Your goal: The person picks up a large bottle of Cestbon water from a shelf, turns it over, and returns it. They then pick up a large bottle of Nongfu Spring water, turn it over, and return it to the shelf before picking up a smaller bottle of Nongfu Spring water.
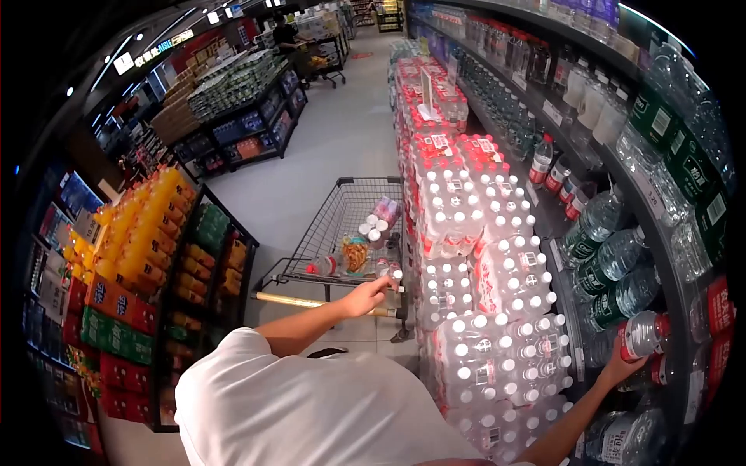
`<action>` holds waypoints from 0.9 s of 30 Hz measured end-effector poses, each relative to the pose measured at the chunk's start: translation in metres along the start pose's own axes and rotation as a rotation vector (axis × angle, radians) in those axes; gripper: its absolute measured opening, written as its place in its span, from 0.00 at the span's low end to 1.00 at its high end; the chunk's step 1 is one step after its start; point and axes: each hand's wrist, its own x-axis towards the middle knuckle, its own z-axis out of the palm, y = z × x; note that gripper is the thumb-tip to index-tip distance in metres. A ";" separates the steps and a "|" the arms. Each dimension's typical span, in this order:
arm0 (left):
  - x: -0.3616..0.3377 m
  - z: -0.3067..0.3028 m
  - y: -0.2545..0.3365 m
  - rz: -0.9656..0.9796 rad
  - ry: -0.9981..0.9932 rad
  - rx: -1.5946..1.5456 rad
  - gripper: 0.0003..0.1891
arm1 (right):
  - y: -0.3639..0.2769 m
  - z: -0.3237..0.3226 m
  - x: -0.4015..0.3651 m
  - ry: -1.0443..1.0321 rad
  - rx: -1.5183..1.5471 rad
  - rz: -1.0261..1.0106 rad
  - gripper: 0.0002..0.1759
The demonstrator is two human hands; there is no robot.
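Note:
My right hand (619,363) reaches into the lower shelf at the right. Its fingers are wrapped round a clear water bottle (645,337) with a red and white label, which lies tilted among other bottles. My left hand (368,297) is over the near end of the shopping cart (342,210), by its yellow handle (299,301). The fingers are curled together beside a white bottle cap (397,275); what they hold is hard to see. In the cart are white-topped containers (374,231), an orange-brown packet (355,257) and a red-capped bottle (322,266).
Shrink-wrapped packs of white-capped bottles (486,279) are stacked between the cart and the shelf. Large green-labelled water bottles (614,252) lie on the shelf. A rack of orange drinks (144,233) stands on the left. Farther up the aisle is a person (287,35) with a cart.

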 end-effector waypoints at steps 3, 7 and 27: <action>-0.004 -0.003 -0.011 -0.021 0.038 -0.027 0.19 | 0.011 -0.001 0.012 -0.007 -0.013 0.011 0.49; -0.007 -0.012 -0.030 -0.074 0.081 -0.100 0.18 | 0.001 -0.005 0.013 -0.098 0.009 -0.086 0.44; -0.049 -0.202 -0.248 -0.408 0.646 0.258 0.17 | -0.013 -0.006 -0.119 0.084 -0.567 0.106 0.47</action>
